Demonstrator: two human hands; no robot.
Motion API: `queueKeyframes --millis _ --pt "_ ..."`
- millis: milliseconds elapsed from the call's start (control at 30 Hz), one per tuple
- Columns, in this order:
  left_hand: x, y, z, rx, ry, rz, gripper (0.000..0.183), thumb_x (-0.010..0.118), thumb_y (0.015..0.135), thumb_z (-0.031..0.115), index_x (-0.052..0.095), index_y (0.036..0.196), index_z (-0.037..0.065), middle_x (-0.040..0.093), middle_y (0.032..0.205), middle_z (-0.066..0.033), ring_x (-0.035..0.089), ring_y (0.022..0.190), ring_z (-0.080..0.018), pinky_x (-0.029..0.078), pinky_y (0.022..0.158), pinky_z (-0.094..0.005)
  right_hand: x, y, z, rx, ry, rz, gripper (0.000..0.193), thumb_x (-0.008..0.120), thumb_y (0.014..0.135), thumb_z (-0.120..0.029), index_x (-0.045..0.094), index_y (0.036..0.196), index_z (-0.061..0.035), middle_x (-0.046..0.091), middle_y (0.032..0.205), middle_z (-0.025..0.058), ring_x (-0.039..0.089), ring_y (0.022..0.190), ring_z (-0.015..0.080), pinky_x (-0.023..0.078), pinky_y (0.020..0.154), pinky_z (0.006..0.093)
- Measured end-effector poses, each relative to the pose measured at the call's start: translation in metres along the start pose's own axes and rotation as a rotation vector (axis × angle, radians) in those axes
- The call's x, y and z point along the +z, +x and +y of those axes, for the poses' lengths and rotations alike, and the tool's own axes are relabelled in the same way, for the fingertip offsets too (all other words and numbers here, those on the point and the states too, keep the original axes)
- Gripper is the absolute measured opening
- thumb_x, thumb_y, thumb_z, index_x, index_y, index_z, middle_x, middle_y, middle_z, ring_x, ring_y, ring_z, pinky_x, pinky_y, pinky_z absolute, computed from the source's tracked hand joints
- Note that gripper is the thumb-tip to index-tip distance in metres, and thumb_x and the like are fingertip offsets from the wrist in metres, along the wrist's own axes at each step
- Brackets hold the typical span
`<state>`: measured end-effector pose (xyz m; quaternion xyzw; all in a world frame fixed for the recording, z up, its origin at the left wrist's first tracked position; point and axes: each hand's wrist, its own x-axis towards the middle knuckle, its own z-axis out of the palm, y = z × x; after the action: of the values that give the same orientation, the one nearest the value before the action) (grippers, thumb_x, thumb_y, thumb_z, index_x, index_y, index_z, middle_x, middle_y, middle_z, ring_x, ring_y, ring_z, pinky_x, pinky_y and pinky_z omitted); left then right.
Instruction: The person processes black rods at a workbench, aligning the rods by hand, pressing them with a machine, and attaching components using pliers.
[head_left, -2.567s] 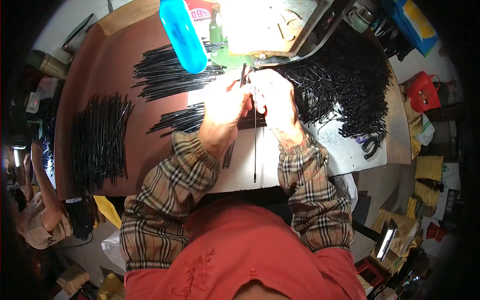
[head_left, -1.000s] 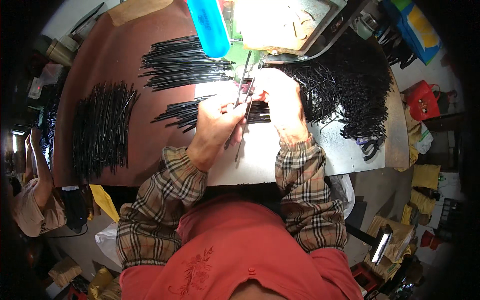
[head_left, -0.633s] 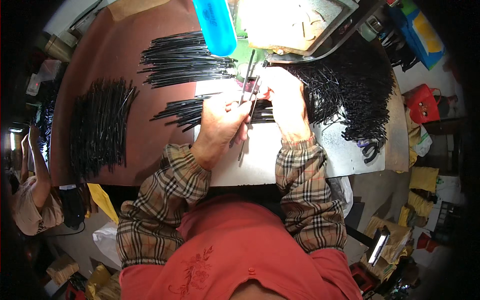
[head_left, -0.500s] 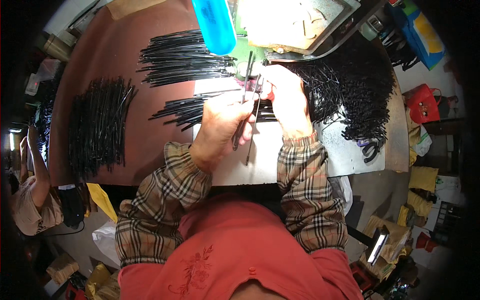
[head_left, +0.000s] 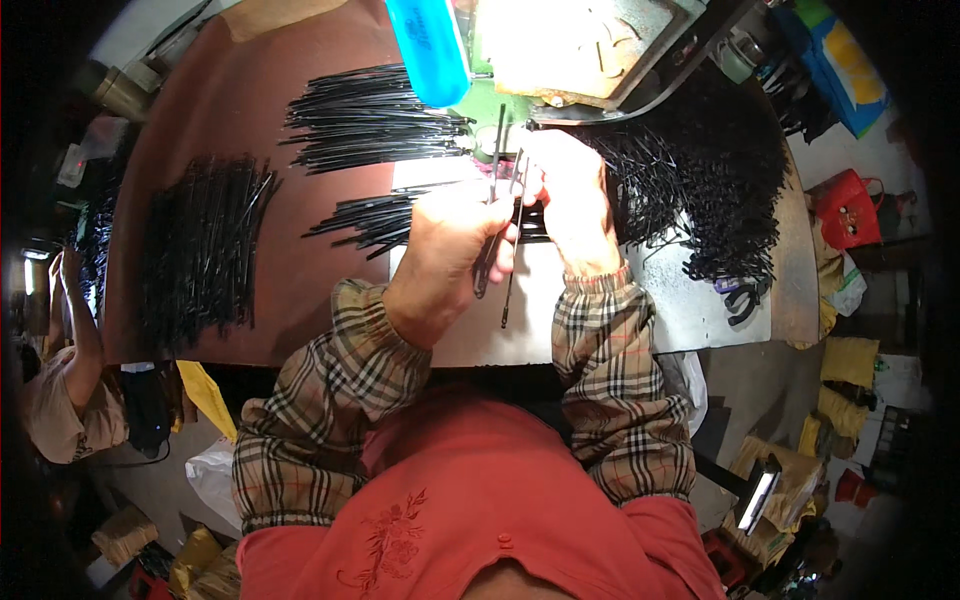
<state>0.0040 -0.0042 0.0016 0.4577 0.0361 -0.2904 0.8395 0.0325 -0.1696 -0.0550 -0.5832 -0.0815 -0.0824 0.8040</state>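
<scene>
My left hand [head_left: 450,245] grips a thin black rod [head_left: 488,210] that stands nearly upright from my fingers toward a brightly lit machine [head_left: 580,50]. My right hand [head_left: 565,195] holds a second thin black rod [head_left: 511,262], its lower end hanging over the white work plate [head_left: 545,320]. Both hands meet just below the machine. A bundle of black rods [head_left: 375,215] lies just left of my left hand. A tangled heap of black wire parts [head_left: 700,190] lies to the right of my right hand.
Two more piles of black rods [head_left: 370,120] [head_left: 200,250] lie on the brown table [head_left: 300,290]. A blue cylinder [head_left: 430,45] hangs above. Black pliers [head_left: 742,300] rest at the right. Another person [head_left: 60,370] sits at far left. A red bag [head_left: 845,210] sits right.
My left hand has moved up and right with its rod toward the machine. Both hands stay close together at the machine's front.
</scene>
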Motion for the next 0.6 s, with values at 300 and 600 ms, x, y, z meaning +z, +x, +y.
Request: queueKeyframes --millis 300,600 --pt "-0.048 -0.046 0.009 0.319 0.659 0.281 0.018 0.049 0.099 0.018 0.062 0.104 0.007 0.046 0.068 0.0063 0.040 0.052 -0.0015 0.027 0.045 -0.0177 0.031 -0.016 -0.011 0.127 0.079 0.016 0.025 0.055 0.093 -0.017 0.063 0.096 0.0058 0.057 0.073 0.0051 0.046 0.053 0.0070 0.043 0.047 0.0213" --pt "-0.203 -0.088 0.074 0.383 2.577 0.939 0.047 0.053 0.094 0.018 0.045 0.140 0.011 0.046 0.133 -0.0153 0.043 0.122 -0.0347 0.036 0.097 -0.0511 0.021 -0.023 -0.030 0.140 -0.309 0.065 0.015 0.062 0.090 -0.012 0.066 0.099 -0.0002 0.061 0.073 -0.0005 0.049 0.057 0.0032 0.041 0.051 0.0184"
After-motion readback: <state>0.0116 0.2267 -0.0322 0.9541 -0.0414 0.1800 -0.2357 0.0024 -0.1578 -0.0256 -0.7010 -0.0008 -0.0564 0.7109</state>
